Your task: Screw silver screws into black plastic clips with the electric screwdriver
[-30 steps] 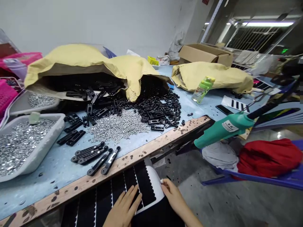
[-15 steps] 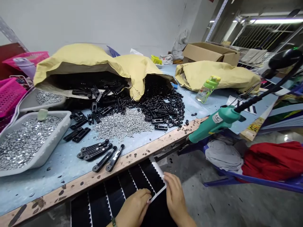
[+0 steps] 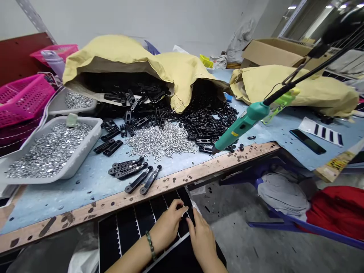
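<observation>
Below the table edge lies a sheet of black strips [image 3: 145,217] with scalloped white lines between them. My left hand [image 3: 166,223], with a green bead bracelet on the wrist, is over the sheet's right part. Its thumb and index finger are pinched together over a black strip; what is between them, if anything, is too small to make out. My right hand [image 3: 202,238] grips the right edge of the sheet, where a bit of white backing shows by the fingertips. On the table above, several assembled black arm-shaped parts [image 3: 133,169] lie near the wooden edge.
A teal electric screwdriver [image 3: 241,125] hangs over the wooden table edge [image 3: 182,176]. Behind are piled silver screws [image 3: 162,142], loose black parts [image 3: 210,123] and yellow sacks [image 3: 113,49]. A white tray [image 3: 98,131] of metal pieces stands left; a blue stool [image 3: 273,225] with cloths, right.
My view has turned left, so the table appears shifted right. My left hand has moved up the sheet from its lower edge, closer to my right hand's fingertips. The screwdriver has swung over the table.
</observation>
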`<state>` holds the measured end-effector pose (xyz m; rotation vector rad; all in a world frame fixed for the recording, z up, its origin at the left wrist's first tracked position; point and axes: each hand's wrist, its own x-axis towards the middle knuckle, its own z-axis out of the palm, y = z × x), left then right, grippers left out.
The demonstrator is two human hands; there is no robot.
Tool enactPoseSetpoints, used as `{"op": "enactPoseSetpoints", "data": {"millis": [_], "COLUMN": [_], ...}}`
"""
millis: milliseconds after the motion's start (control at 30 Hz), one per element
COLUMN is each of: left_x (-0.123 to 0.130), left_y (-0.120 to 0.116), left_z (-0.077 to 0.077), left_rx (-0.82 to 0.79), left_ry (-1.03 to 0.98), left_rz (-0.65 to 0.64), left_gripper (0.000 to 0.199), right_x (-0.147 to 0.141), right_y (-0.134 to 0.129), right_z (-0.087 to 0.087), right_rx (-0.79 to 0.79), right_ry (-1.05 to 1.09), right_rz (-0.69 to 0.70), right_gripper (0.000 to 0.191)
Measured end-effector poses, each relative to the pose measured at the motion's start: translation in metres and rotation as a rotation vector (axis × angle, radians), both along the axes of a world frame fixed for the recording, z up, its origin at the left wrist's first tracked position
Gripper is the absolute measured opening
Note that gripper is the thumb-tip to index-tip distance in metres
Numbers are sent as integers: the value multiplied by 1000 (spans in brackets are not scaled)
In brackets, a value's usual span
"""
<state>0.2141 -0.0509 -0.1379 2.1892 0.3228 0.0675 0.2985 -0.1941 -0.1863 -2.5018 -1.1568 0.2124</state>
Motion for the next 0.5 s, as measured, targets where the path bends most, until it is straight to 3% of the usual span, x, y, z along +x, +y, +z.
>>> {"op": "enactPoseSetpoints", "data": {"millis": [200, 300, 400, 500], "left_x": [2, 5, 9, 9], "left_y": [0, -4, -5, -4], "left_z": [10, 12, 9, 9], "left_rx": [-66, -7, 71, 31], "left_ry": [5, 55, 129, 152], "left_rz": [-26, -36, -18, 15], "left_gripper": [56, 55, 51, 47], "right_x": [0, 1, 12, 34], "right_y": [2, 1, -5, -17], "right_z": [9, 9, 6, 10], "right_rx": [19, 62, 106, 148], "right_ry": [-166, -198, -155, -3], "right_rz": [34, 45, 59, -20], "right_gripper": [47, 49, 50, 48]}}
